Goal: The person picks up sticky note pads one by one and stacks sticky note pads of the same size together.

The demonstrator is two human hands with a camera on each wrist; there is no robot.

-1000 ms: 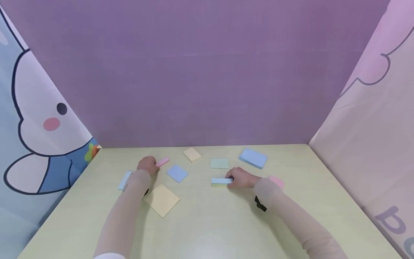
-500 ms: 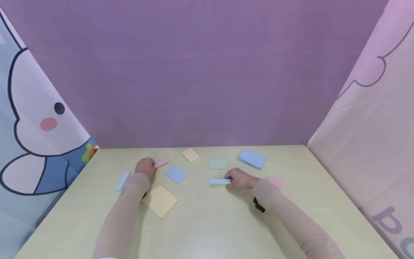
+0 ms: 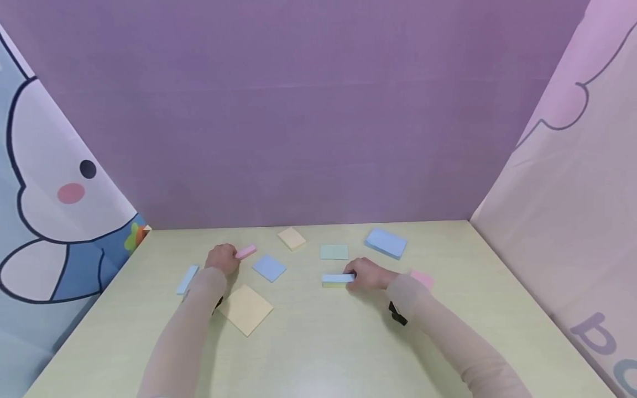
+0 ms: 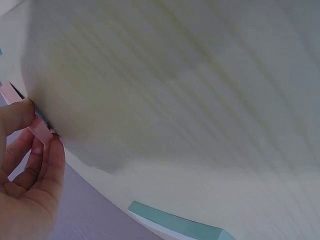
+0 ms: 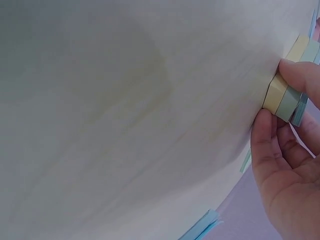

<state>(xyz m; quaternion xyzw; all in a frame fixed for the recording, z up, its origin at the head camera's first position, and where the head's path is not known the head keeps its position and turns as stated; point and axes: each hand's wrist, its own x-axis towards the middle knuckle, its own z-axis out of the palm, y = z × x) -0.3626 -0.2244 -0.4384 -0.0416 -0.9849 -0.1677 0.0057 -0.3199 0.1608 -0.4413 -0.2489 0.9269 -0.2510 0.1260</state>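
Near the table's back left, my left hand [image 3: 222,258] pinches a narrow pink sticky-note pad [image 3: 246,252] between thumb and fingers. The left wrist view shows this pink pad [image 4: 40,129] low against the tabletop. Right of centre, my right hand [image 3: 368,273] grips one end of a small stack of narrow sticky-note pads [image 3: 335,280]. Yellow, green and blue layers of that stack [image 5: 286,100] appear in the right wrist view, held between thumb and fingers close to the table surface. Part of it is covered by the hand.
Around the hands on the table [image 3: 308,342] lie a light-blue strip pad [image 3: 187,279], a large cream pad [image 3: 247,309], a blue square pad [image 3: 269,268], a small cream pad [image 3: 291,238], a green pad [image 3: 334,252], a thick blue pad [image 3: 386,243] and a partly hidden pink pad [image 3: 422,278].
The head view has shifted slightly, so everything sits a little further left in it. Both hands keep their hold, with no clear movement on the table.
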